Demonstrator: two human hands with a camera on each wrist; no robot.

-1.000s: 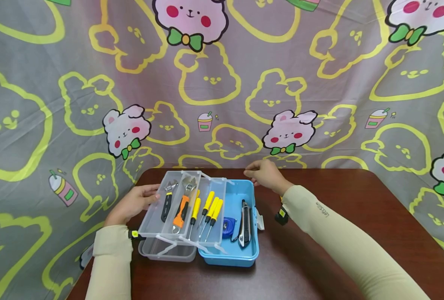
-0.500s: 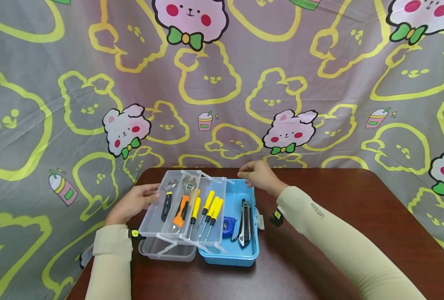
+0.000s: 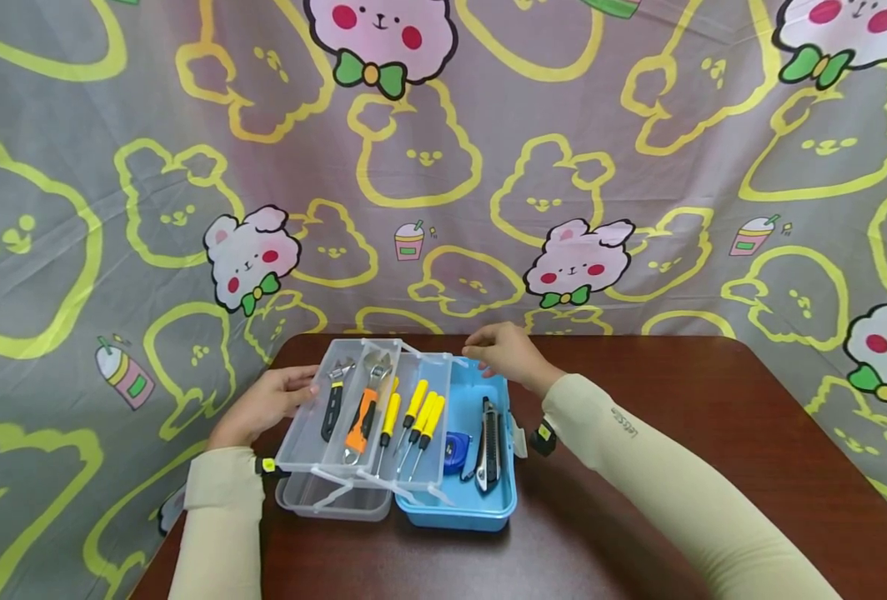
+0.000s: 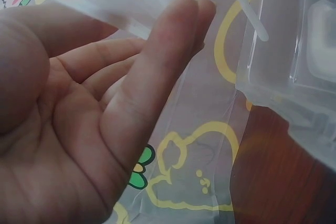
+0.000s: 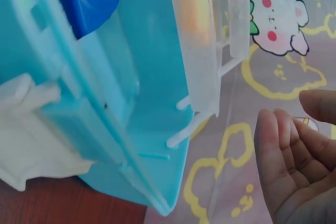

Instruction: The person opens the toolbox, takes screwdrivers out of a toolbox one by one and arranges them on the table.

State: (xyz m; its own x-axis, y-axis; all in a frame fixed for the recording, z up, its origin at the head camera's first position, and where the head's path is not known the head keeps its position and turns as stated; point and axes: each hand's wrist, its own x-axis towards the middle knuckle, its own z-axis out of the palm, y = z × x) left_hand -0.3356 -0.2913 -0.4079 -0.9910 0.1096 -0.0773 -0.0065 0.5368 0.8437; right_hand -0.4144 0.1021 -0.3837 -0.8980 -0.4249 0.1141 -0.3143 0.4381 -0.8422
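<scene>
Head, L hand (image 3: 267,400): at left edge of upper tray (image 3: 304,433); thumb over rim, fingers on outer side, pinching it.
Head, R hand (image 3: 509,352): over far end of blue toolbox (image 3: 458,520), fingers loosely bent, nothing held.
Head, toolbox: on brown table (image 3: 684,433), patterned cloth (image 3: 443,167) behind. Upper tray sits out past its left side, above clear shell (image 3: 353,500); white latch (image 3: 519,439) on right side.
Head, trays: black wrench (image 3: 332,410) + orange wrench (image 3: 361,427) in upper tray, separate slots. Yellow screwdrivers (image 3: 415,404) to their right, mostly in middle tray (image 3: 433,375).
Head, box floor: blue tape measure (image 3: 455,452), utility knife (image 3: 489,446) just right of it.
L wrist: L hand fingers close together, fairly straight, tips at tray rim. Clear shell at right.
R wrist: R hand thumb apart from fingertips, gap btwn; hand not touching toolbox or trays. Tape measure in box, top left; latch sticks out at left.
</scene>
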